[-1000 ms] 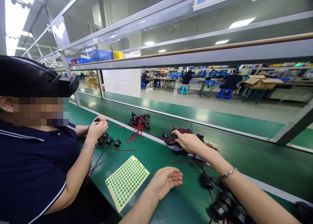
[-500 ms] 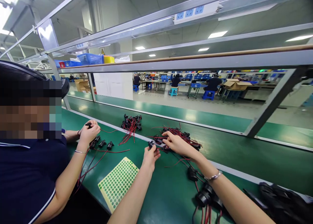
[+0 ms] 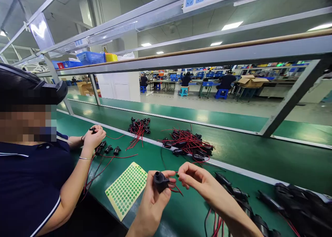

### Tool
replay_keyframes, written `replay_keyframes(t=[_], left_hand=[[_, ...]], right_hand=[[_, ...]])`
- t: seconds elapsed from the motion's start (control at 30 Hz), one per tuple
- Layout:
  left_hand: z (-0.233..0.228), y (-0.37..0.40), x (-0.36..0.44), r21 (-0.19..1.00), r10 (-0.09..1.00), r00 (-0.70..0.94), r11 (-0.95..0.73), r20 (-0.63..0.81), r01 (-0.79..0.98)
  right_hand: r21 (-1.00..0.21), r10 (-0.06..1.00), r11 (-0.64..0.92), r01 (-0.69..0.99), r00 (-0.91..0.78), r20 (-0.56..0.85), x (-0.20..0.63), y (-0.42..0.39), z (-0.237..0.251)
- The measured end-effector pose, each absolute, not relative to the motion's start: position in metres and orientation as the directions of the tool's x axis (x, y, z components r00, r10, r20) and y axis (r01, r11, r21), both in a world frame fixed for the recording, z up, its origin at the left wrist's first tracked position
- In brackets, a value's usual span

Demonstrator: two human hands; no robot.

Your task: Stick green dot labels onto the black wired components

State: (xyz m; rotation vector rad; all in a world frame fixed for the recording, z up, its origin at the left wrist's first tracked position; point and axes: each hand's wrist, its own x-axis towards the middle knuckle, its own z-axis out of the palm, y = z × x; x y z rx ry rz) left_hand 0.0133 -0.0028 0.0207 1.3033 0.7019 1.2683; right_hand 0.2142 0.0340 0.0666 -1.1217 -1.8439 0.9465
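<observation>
My left hand point(image 3: 155, 199) is closed around a small black pump point(image 3: 160, 182), a round housing with a short spout facing up. Red and dark wires point(image 3: 176, 189) trail from the pump's right side. Just to the right, my right hand point(image 3: 193, 178) has thumb and index finger pinched together, with a small green sticker point(image 3: 177, 175) at the fingertips. The other fingers are curled. A pale yellow sheet of green round stickers point(image 3: 127, 190) lies flat on the green bench, left of my left hand.
A tangled pile of black pumps with red wires point(image 3: 186, 142) lies ahead, and a smaller pile point(image 3: 140, 126) farther left. More black pumps point(image 3: 241, 199) lie at right by my forearm. At left, a co-worker's hands point(image 3: 94, 136) hold a black part. A metal shelf rail point(image 3: 181, 62) crosses above.
Both hands have drawn back from the large pile toward me, the left with the black pump. My right hand has left the pile and now pinches beside the pump.
</observation>
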Motion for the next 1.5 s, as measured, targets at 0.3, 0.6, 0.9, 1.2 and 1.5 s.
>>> replay_keyframes(t=[0.3, 0.6, 0.9, 1.2, 1.5], left_hand=[[0.005, -0.024, 0.030, 0.887, 0.934, 0.157, -0.238, 0.320, -0.396], [0.001, -0.028, 0.035, 0.917, 0.944, 0.046, -0.303, 0.325, -0.260], [-0.031, -0.024, 0.048, 0.905, 0.884, -0.218, -0.425, 0.414, -0.003], [-0.040, -0.025, 0.056, 0.922, 0.878, -0.318, -0.387, 0.358, -0.028], [-0.035, -0.028, 0.060, 0.940, 0.884, -0.346, -0.341, 0.315, -0.015]], right_hand=[[-0.760, 0.863, 0.504, 0.410, -0.204, 0.462, 0.206, 0.007, 0.058], [-0.752, 0.860, 0.503, 0.425, -0.167, 0.482, 0.210, 0.001, 0.073], [-0.924, 0.921, 0.308, 0.227, -0.315, 0.230, 0.207, -0.013, 0.070], [-0.865, 0.898, 0.421, 0.275, -0.262, 0.354, 0.191, -0.017, 0.062], [-0.814, 0.871, 0.486, 0.319, -0.259, 0.418, 0.189, -0.016, 0.054]])
